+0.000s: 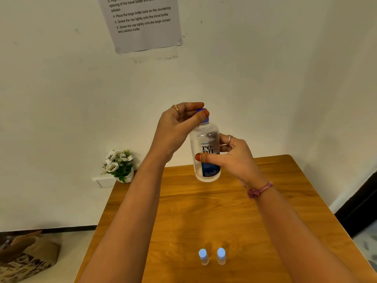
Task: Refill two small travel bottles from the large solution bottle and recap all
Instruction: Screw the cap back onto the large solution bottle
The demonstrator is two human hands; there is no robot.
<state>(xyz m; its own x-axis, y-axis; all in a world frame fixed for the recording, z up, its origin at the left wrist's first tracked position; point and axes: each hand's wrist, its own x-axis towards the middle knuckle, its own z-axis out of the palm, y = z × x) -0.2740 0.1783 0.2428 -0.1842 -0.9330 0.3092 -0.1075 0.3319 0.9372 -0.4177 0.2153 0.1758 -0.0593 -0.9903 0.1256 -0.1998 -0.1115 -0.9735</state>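
The large clear solution bottle with a blue label is held upright in the air above the far half of the wooden table. My right hand grips its body, thumb across the label. My left hand pinches its blue cap between thumb and fingers. Two small clear travel bottles stand side by side near the table's front edge, the left one and the right one, each with a pale blue cap on.
A small white pot of artificial flowers stands at the table's far left corner against the wall. A printed instruction sheet hangs on the wall. A brown paper bag lies on the floor at the left.
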